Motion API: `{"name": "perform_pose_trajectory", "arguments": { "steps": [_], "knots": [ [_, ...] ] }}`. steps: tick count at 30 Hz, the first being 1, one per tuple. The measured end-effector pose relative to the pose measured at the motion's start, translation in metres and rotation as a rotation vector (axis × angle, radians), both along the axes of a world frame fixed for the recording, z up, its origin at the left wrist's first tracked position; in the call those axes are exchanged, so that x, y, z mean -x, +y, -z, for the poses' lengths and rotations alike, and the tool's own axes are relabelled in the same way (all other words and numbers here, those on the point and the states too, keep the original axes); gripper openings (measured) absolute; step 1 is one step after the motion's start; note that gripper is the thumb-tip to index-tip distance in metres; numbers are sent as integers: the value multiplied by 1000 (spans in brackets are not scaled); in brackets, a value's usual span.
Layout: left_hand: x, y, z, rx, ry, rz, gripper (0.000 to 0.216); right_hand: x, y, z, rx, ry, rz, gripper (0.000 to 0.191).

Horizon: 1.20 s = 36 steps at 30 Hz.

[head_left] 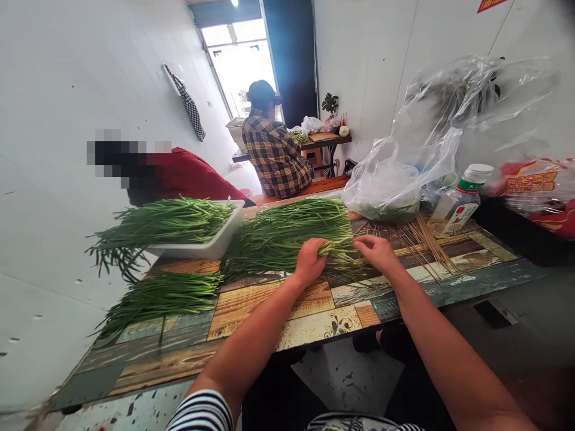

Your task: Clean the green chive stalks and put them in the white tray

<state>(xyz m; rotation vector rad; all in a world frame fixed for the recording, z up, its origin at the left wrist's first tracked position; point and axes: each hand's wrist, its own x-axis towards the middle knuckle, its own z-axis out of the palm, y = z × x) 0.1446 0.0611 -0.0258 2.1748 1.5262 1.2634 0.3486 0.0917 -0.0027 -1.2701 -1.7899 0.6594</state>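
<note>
- We see the left hand (309, 260) just right of the frame's centre, its fingers curled round a small bunch of chives (333, 246), with the pale stem ends sticking out toward the right.
- We see the right hand (376, 254) facing it, thumb and fingertips drawn together at those stem ends; we cannot tell whether it pinches a stem.
- Beneath and beyond the left hand, at mid-frame, we find a broad pile of chives (287, 230) spread on the patchwork-patterned table (269, 305).
- Left of centre we have a white plastic tub (209, 249) heaped with more chives (179, 218), leaves hanging over its left side; below it in the frame lies a loose bundle (164, 297).
- Right of the right hand we notice thin wooden skewers (433, 245) fanned across the tabletop, near a clear plastic bag (381, 185) and a white-capped bottle (459, 200).
- At the right edge we see red printed packaging (539, 185) beside a black tray (516, 230).
- At upper centre we see a person in a checked shirt (274, 152) seated, and at left, a person in a red top (193, 176).
</note>
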Motion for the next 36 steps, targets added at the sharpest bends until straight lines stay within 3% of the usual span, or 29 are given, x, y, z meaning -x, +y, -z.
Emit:
{"name": "perform_pose_trajectory", "arguments": {
  "steps": [3, 5, 10, 14, 18, 22, 25, 31, 36],
  "knots": [
    [0, -1, -1, -9, -2, -4, 17, 4, -3, 3, 28, -84, -210, 26],
    [1, -2, -2, -1, 59, 15, 23, 5, -4, 4, 25, -112, -248, 27],
    [2, -6, -7, 31, 265, 138, 45, 4, -5, 2, 49, -41, -197, 29],
    [3, -4, -8, 28, 254, 170, 37, 6, -7, -3, 183, 141, -98, 28],
    [0, -2, -8, 28, 152, 140, 32, 10, -7, -5, 293, 378, -21, 38],
    [-3, -4, -13, 60, 108, 150, 21, 9, -4, -5, 260, 452, 64, 48],
    [-3, -4, -16, 87, 97, 142, 17, 5, -5, -7, 183, 407, 125, 52],
    [-3, -2, -10, 117, 71, 72, 18, 5, -16, -11, 148, 101, -149, 35],
    [-5, -4, -11, 123, 61, 81, 21, 4, -11, -3, 44, 10, -198, 22]
  ]
}}
